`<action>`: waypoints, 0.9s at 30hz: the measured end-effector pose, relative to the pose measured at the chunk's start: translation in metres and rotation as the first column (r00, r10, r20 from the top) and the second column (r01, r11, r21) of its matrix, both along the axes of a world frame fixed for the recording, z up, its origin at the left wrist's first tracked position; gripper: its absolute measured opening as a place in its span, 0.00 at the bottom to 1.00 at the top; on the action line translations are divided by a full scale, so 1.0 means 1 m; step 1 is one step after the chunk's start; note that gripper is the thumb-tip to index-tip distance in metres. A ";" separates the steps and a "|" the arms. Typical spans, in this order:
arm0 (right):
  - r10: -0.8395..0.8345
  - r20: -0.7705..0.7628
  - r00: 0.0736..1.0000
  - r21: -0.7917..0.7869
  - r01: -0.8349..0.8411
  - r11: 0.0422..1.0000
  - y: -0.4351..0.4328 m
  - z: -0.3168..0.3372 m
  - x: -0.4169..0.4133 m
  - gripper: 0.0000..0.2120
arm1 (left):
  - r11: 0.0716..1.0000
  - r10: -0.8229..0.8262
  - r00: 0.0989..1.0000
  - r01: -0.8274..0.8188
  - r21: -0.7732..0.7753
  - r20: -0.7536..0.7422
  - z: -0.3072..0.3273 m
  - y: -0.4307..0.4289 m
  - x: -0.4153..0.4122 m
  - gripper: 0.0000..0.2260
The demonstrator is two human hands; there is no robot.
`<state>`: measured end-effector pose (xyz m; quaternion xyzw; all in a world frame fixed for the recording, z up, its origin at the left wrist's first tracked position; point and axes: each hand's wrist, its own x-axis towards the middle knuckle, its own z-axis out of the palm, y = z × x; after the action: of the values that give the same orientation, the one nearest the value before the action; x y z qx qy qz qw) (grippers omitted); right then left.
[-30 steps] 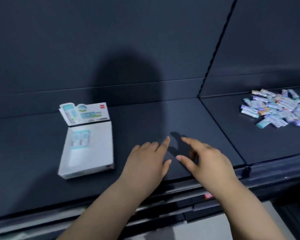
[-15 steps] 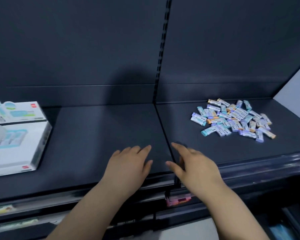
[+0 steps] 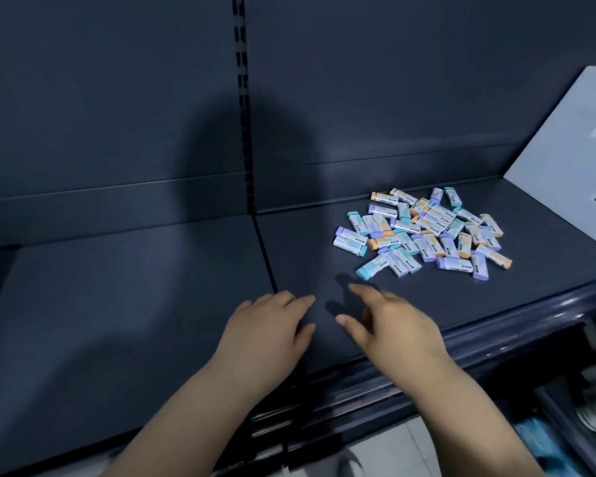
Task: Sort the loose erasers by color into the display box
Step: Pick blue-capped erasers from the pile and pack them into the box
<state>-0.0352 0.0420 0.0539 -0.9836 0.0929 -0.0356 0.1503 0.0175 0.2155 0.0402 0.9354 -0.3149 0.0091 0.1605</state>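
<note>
A heap of several loose erasers (image 3: 424,232) in white sleeves with teal, purple and orange ends lies on the right part of the dark shelf (image 3: 135,287). My left hand (image 3: 269,332) rests palm down on the shelf near its front edge, fingers straight, holding nothing. Just to its right, my right hand (image 3: 389,325) hovers with fingers spread, empty, a short way in front of and left of the heap. The display box is out of view.
A vertical slotted upright (image 3: 242,98) and a seam divide the shelf into two panels. A pale grey wall piece (image 3: 565,166) stands at the right end. Below the front rail (image 3: 496,325), at the lower right, lie blurred goods.
The view has swung right: the white display box has left the frame on the left and the eraser heap has come toward the middle. Both hands stay empty, side by side at the front.
</note>
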 end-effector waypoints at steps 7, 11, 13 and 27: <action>0.068 -0.016 0.998 -0.048 -0.069 0.996 -0.090 -0.001 0.027 0.25 | 0.997 0.082 0.996 -0.082 0.003 -0.028 0.001 -0.083 0.018 0.21; 0.094 -0.030 0.995 -0.036 -0.095 0.995 -0.144 -0.003 0.043 0.25 | 0.986 0.160 0.986 -0.157 0.063 -0.051 -0.001 -0.125 0.031 0.21; 0.111 -0.044 0.993 -0.032 -0.112 0.993 -0.165 -0.004 0.049 0.23 | 0.974 0.213 0.975 -0.208 0.095 -0.056 -0.003 -0.142 0.038 0.21; 0.352 -0.112 0.929 -0.056 -0.359 0.932 -0.190 -0.013 0.081 0.16 | 0.944 0.329 0.919 -0.316 0.093 -0.218 -0.008 -0.173 0.050 0.21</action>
<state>0.0454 -0.1476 0.0411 -0.9897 -0.0808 0.0381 0.1123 0.0678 0.0423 0.0319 0.9732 -0.1361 -0.0820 0.1662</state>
